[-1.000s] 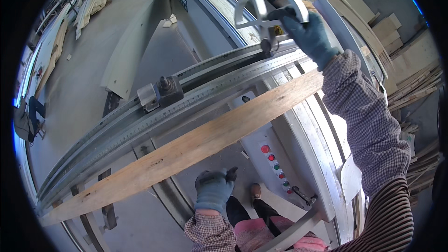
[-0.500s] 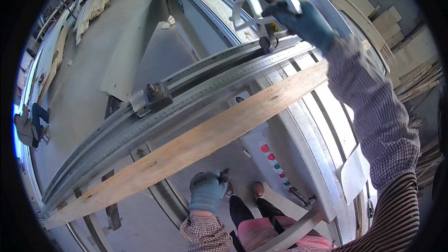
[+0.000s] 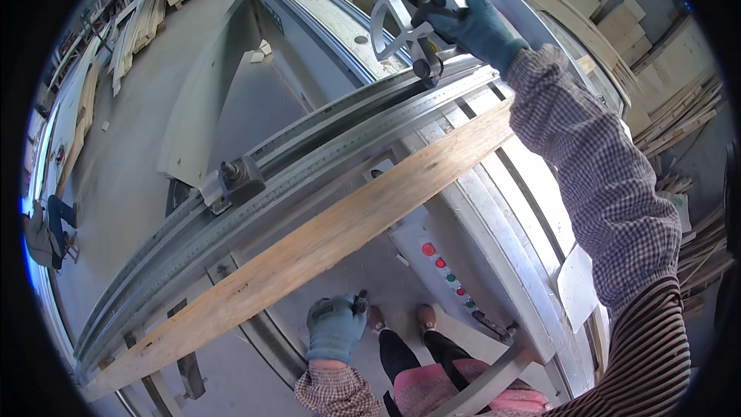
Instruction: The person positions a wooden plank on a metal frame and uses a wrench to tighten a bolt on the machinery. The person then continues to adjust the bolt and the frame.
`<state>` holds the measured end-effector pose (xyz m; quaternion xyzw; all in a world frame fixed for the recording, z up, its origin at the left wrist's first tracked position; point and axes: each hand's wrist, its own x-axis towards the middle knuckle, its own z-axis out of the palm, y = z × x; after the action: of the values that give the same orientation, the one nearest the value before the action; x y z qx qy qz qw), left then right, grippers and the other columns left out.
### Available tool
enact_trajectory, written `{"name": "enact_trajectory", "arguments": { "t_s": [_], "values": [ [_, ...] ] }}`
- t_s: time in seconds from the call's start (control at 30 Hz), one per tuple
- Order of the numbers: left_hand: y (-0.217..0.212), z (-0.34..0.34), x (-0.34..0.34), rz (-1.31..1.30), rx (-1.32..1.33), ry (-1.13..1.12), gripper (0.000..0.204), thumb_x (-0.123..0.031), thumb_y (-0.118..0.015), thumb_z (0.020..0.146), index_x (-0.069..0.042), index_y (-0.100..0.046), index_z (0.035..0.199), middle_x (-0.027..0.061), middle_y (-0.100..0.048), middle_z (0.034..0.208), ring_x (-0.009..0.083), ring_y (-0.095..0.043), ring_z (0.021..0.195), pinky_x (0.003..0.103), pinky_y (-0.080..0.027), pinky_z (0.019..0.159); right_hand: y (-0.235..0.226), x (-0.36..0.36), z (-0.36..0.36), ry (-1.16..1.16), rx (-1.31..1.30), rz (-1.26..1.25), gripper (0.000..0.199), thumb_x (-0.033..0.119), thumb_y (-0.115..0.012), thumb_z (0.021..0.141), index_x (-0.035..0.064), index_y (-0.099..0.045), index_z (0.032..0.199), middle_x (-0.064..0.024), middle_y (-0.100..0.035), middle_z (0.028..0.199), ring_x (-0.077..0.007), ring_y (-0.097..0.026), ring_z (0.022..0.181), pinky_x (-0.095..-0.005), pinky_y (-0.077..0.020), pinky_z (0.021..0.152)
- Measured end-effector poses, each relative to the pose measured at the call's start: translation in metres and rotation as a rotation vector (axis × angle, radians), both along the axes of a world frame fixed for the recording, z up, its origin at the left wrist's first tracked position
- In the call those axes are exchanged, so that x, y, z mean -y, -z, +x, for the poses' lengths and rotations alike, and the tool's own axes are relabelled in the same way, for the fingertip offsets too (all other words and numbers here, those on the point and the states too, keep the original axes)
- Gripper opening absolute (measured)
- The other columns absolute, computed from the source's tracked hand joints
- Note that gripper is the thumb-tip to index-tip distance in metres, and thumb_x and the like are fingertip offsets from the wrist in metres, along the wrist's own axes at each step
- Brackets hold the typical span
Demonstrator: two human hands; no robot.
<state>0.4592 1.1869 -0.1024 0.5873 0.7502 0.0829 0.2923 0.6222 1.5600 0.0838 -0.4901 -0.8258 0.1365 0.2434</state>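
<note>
My gloved right hand (image 3: 484, 27) reaches far across the machine, its fingers curled over a silver spoked wheel (image 3: 380, 28) above the fence rail. Under the wheel sits a dark clamp knob (image 3: 421, 69). My gloved left hand (image 3: 337, 328) is closed near the body, at the near side of the sliding table. A small dark knob-like end (image 3: 361, 300) shows at its fingers; what the hand grips is mostly hidden. Between my hands a long wooden board (image 3: 324, 255) lies slantwise across the machine, touched by neither hand.
A scaled metal rail (image 3: 309, 156) with a stop block (image 3: 241, 177) runs beyond the board. Red and green buttons (image 3: 441, 262) line the panel near my legs. A white sheet (image 3: 576, 287) lies at right. Stacked planks (image 3: 139, 38) stand far left; a person (image 3: 48, 232) is at the left edge.
The wheel has turned under my right hand and shows more of its ring and spokes. The whole view has shifted slightly. My left hand stays in about the same place.
</note>
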Motion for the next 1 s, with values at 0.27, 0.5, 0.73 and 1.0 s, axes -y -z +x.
{"name": "enact_trajectory", "arguments": {
  "t_s": [0.27,0.5,0.73,1.0],
  "values": [
    [0.007,-0.005,0.003,-0.06,0.025,-0.03,0.024,-0.032,-0.059,0.079,-0.009,-0.066,0.073,0.0138,-0.064,0.069,0.0337,-0.061,0.067,0.045,-0.047,0.064,-0.009,-0.027,0.014,-0.13,0.089,-0.051,0.04,0.038,-0.068,0.082,0.0024,-0.066,0.098,-0.0092,-0.066,0.071,-0.0136,-0.064,0.055,-0.0253,-0.054,0.049],
    [0.004,-0.003,0.007,0.226,-0.079,-0.004,0.024,-0.031,-0.06,0.08,-0.01,-0.064,0.07,0.0129,-0.062,0.065,0.0332,-0.06,0.063,0.044,-0.047,0.062,-0.01,-0.047,0.015,-0.14,0.042,-0.163,0.039,0.033,-0.066,0.084,0.0018,-0.061,0.106,-0.0092,-0.064,0.077,-0.0175,-0.061,0.051,-0.0294,-0.0548,0.042],
    [0.004,-0.008,0.008,0.145,-0.091,-0.01,0.02,-0.028,-0.061,0.081,-0.01,-0.062,0.07,0.0115,-0.061,0.063,0.0326,-0.059,0.058,0.044,-0.047,0.059,-0.01,-0.057,0.004,-0.148,0.106,-0.26,0.037,0.035,-0.064,0.084,0.0058,-0.063,0.107,-0.0094,-0.066,0.089,-0.0184,-0.063,0.057,-0.0297,-0.0547,0.04],
    [0.002,-0.004,0.0,0.127,-0.051,-0.011,0.025,-0.031,-0.058,0.082,-0.011,-0.065,0.07,0.0133,-0.061,0.064,0.0335,-0.059,0.061,0.045,-0.046,0.06,-0.001,-0.09,0.026,-0.202,0.218,-0.078,0.039,0.037,-0.063,0.084,0.0074,-0.064,0.11,-0.0121,-0.066,0.086,-0.0211,-0.066,0.064,-0.0324,-0.0563,0.04]
  ]
}}
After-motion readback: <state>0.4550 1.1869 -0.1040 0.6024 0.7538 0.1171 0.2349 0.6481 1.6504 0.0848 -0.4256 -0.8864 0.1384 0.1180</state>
